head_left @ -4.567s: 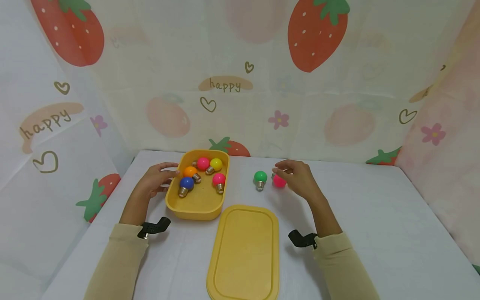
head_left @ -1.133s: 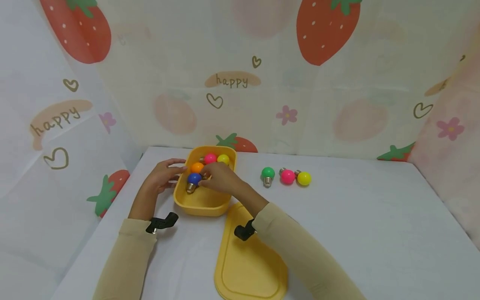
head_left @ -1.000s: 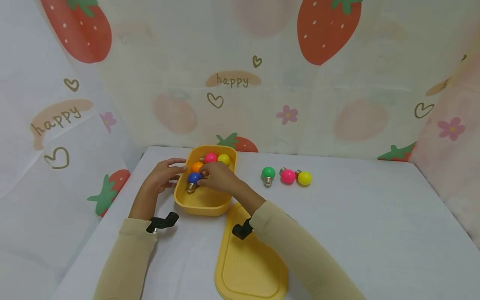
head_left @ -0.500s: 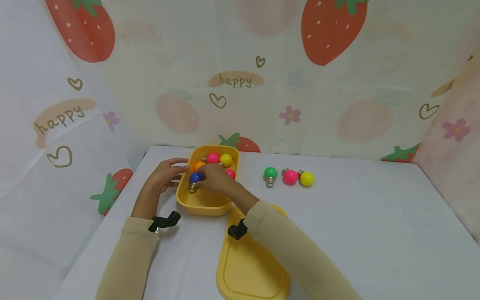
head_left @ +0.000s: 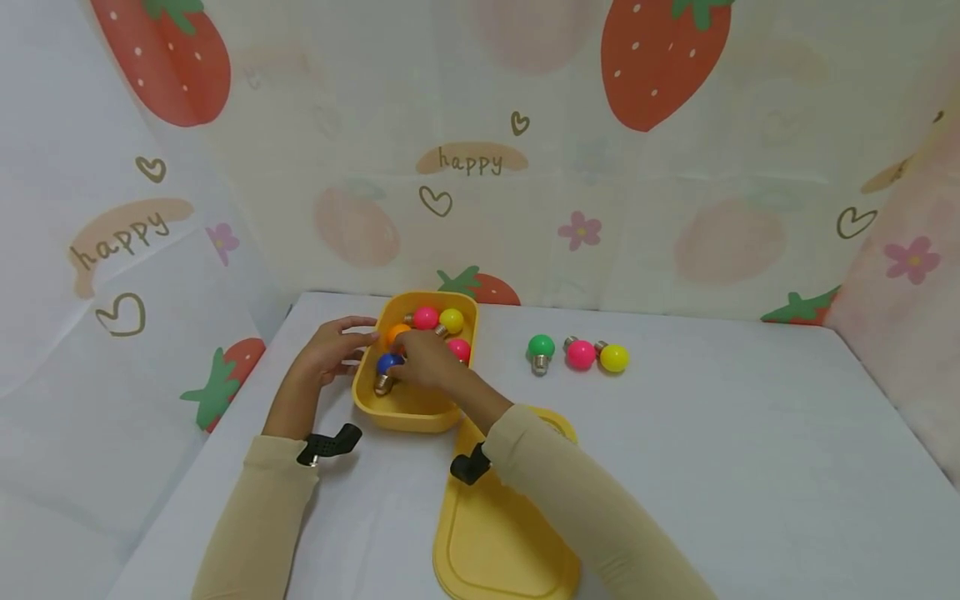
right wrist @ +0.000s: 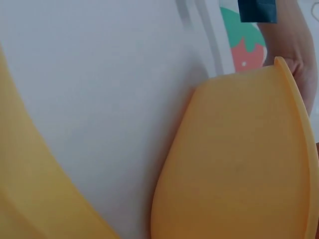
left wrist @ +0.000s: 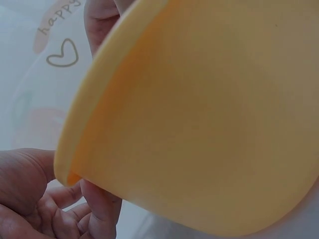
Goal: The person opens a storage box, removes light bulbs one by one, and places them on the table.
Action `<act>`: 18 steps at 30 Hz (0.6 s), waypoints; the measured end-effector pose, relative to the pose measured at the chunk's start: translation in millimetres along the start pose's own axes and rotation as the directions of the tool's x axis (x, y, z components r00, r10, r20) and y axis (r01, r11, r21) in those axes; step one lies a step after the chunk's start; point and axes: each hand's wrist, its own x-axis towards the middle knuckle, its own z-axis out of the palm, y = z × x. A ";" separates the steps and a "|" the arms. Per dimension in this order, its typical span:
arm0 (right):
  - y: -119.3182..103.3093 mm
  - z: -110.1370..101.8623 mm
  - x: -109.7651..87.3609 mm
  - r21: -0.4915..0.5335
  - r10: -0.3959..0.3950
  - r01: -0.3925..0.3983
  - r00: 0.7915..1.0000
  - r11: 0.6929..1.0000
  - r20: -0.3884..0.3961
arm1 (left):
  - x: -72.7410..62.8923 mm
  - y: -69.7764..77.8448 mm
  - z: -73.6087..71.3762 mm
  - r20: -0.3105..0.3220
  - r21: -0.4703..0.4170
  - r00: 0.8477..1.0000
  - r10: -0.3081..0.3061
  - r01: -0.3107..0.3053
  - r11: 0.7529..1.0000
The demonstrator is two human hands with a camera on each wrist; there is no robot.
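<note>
Two small light bulbs, one blue (head_left: 388,364) and one orange (head_left: 397,335), lie in a yellow plastic box (head_left: 408,422). My right hand (head_left: 429,358) reaches into the box from the right, thumb and fingertips at the blue bulb's round head; its metal base stays visible. The hand partly covers the orange bulb. At the box's left side my left hand (head_left: 330,350) grips the rim, with fingers along the outer wall. The left wrist view shows fingertips (left wrist: 102,204) against that wall below the rim (left wrist: 82,119).
Also in the box are two pink bulbs (head_left: 426,317) and a yellow one (head_left: 452,321). Right of it, a green bulb (head_left: 541,347), a pink bulb (head_left: 581,355) and a yellow bulb (head_left: 614,358) form a row. A yellow lid (head_left: 506,542) lies in front, under my right forearm.
A yellow bulb has joined the green and pink ones in the row. My right hand has gone from the row into the box, and the blue bulb has shifted slightly nearer.
</note>
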 end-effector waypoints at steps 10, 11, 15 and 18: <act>-1.0 9.2 -2.4 0.047 0.009 -0.010 1.000 0.999 0.015 | -1.8 0.4 0.9 0.006 0.025 1.000 0.019 -0.019 0.999; -1.3 9.9 -2.8 0.055 0.016 -0.017 1.000 0.998 0.019 | -2.1 0.6 1.1 0.004 0.028 1.000 0.023 -0.023 0.999; -1.8 12.4 -4.3 0.064 0.030 -0.032 0.999 0.997 0.032 | -4.0 2.3 1.3 -0.008 0.038 1.000 0.027 -0.027 0.999; -1.7 13.9 -4.8 0.058 0.027 -0.029 0.999 0.998 0.039 | -5.3 3.4 1.5 -0.019 0.048 0.999 0.029 -0.028 0.998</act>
